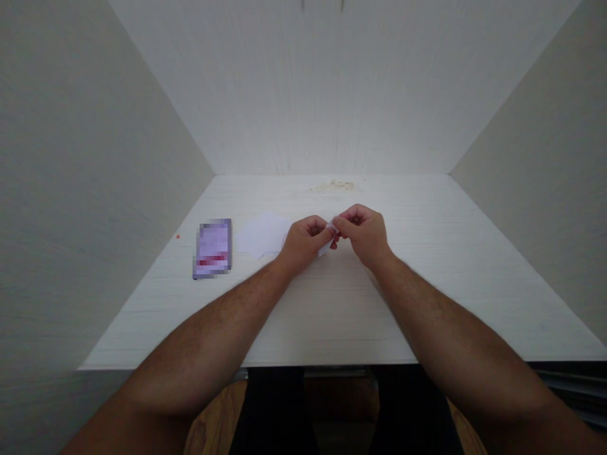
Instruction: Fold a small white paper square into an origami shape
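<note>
My left hand (306, 240) and my right hand (363, 232) meet over the middle of the white table (427, 303). Both are closed in a pinch on a small white piece of paper (328, 243) with a bit of red showing between the fingertips. The fingers hide most of the piece. A sheet of white paper (263, 235) lies flat just left of my left hand.
A purple phone-sized flat object (213, 248) lies at the table's left side, with a tiny red speck (177, 236) beyond it. Pale crumbs or scraps (334, 185) sit at the far edge. White walls close in on three sides.
</note>
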`<state>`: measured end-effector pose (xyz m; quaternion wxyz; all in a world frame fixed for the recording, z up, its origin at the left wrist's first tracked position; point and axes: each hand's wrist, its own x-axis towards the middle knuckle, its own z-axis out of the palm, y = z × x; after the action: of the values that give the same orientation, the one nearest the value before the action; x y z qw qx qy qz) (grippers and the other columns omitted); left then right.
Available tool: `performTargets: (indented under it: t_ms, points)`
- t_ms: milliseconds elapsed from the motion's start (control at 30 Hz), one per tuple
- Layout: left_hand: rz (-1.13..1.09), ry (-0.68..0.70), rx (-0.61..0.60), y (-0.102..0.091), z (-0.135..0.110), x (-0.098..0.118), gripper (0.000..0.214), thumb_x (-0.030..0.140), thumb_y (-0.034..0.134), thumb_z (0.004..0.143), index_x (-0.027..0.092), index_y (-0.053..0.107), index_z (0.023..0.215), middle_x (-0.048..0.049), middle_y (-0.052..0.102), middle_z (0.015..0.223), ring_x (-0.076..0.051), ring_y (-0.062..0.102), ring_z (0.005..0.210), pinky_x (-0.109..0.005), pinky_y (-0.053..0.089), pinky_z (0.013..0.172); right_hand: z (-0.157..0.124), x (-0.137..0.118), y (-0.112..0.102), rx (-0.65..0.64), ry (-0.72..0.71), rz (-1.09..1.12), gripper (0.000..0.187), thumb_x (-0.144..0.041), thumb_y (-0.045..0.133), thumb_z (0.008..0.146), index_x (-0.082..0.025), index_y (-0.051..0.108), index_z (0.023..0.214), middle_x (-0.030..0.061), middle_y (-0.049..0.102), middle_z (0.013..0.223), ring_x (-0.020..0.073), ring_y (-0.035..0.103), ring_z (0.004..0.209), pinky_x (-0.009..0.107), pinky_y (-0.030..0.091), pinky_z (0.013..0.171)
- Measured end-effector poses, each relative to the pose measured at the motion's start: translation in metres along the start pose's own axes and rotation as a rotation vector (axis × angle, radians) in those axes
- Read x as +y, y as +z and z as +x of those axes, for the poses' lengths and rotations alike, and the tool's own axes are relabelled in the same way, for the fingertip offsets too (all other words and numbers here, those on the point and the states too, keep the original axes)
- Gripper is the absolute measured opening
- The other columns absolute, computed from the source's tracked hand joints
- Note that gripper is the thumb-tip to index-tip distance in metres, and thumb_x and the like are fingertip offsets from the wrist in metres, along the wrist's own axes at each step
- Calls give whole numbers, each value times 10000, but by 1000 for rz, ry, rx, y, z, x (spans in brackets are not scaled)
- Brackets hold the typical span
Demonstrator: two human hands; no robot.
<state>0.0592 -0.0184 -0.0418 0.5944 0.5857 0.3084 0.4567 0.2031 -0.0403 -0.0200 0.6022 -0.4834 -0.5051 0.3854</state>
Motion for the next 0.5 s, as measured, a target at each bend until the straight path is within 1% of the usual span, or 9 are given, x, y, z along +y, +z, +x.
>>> performTargets:
  t_ms: [133, 333, 433, 500]
  points:
    - [121, 29, 63, 2, -1, 2, 288, 384, 748, 774, 151, 588, 719, -38, 708, 686, -120, 651, 618, -238, 481, 595, -1, -1, 2, 53, 0, -71, 135, -251, 692, 703, -199, 583, 642, -40, 603, 530, 91, 545, 474, 225, 437, 455]
    - [103, 17, 67, 5, -2, 6, 286, 370, 763, 751, 151, 585, 705, -32, 700, 666, -118, 644, 597, -241, 486, 583, -4, -1, 3, 108, -74, -153, 126, -240, 658, 731, -205, 580, 639, -42, 598, 541, 88, 534, 483, 224, 421, 467]
    - [78, -1, 40, 6, -2, 6, 280, 361, 766, 747, 147, 590, 712, -30, 699, 667, -114, 640, 588, -239, 486, 580, -3, 0, 2, 158, -129, -201, 198, -274, 629, 779, -205, 571, 602, -41, 571, 527, 85, 501, 484, 229, 401, 470]
    - [72, -11, 28, 5, -2, 5, 274, 361, 766, 748, 146, 599, 720, -30, 700, 677, -112, 640, 589, -239, 488, 586, -1, 1, 1, 154, -133, -194, 255, -325, 610, 817, -204, 570, 595, -38, 555, 515, 85, 488, 482, 234, 400, 475]
